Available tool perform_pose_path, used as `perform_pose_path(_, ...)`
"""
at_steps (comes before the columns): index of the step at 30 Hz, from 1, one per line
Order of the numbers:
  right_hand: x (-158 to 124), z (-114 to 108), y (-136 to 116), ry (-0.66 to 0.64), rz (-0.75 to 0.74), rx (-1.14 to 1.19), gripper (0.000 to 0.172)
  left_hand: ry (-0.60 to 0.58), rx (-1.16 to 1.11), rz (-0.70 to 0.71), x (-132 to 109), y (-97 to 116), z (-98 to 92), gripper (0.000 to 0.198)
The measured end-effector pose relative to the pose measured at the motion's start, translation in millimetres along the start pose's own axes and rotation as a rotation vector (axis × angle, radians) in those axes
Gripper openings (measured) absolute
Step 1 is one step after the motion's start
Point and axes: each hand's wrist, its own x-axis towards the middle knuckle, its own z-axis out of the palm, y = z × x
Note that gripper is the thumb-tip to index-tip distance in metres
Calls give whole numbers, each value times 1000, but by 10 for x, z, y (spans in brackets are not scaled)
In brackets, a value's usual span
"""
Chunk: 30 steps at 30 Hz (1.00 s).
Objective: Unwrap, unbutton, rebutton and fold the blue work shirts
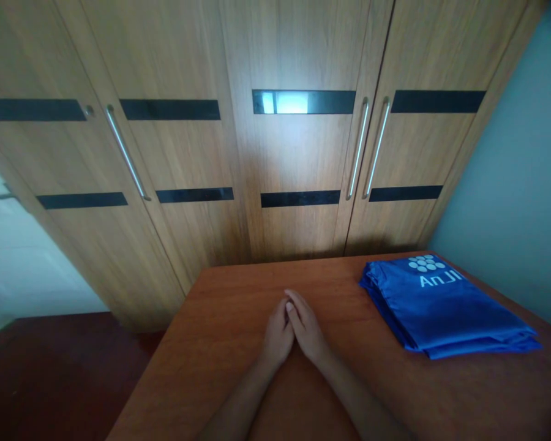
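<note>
My left hand and my right hand are folded together above the middle of the wooden table. The fingers of both are pressed together, and those of my right hand reach over the tips of my left. No object shows in either hand, though the palms are hidden. To the right of my hands, apart from them, lies a folded blue cloth. It has pale lettering, which looks mirrored, and a cluster of pale dots near its far edge.
Behind the table stands a tall wooden wardrobe with dark strips and long metal handles. A pale blue wall runs along the right side. At the left are a white door and the dark red floor.
</note>
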Motion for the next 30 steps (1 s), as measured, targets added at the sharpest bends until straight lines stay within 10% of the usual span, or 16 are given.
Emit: perform_pose_path(30, -27, -18, 265, 79, -41, -2, 42, -100, 398, 94, 57, -218, 24, 44)
